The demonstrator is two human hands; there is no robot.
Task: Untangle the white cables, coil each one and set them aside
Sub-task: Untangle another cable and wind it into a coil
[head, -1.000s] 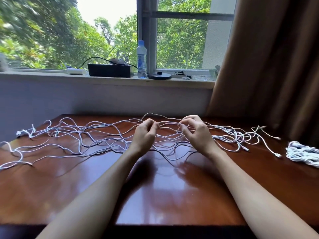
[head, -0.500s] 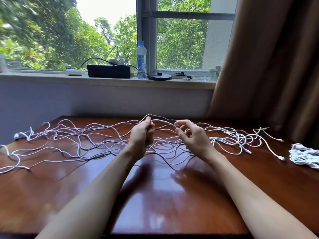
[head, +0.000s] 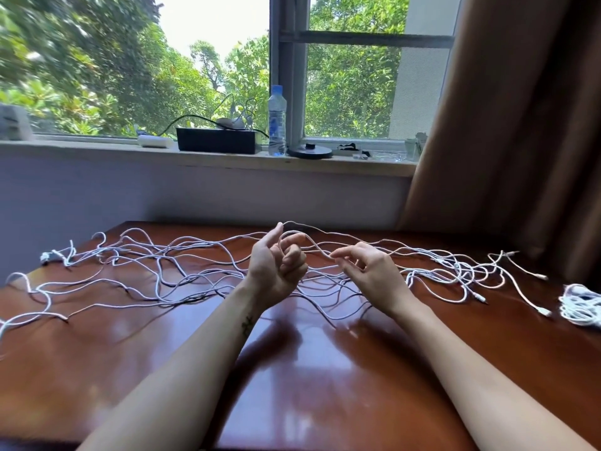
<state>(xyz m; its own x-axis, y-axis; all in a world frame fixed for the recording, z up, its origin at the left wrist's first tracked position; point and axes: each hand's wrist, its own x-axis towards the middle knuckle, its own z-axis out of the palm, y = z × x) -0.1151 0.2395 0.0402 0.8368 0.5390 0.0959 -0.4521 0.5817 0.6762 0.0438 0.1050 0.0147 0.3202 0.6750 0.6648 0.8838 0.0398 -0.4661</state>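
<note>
While the white cables (head: 195, 265) sprawl left to right across the far half of the wooden table (head: 325, 385), under and beyond both hands, one lifted cable (head: 317, 247) arcs between them, running crosswise to the forearms. The left hand (head: 276, 268), palm turned up, curls its fingers with that cable passing between thumb and forefinger. The right hand (head: 367, 271) pinches it at the fingertips, its other fingers loosely bent. A coiled bundle (head: 582, 304) lies at the far right, well apart.

one head-worn wide-angle view, looking forward and slightly down over the table (head: 97, 369), facing the window (head: 287, 60)
</note>
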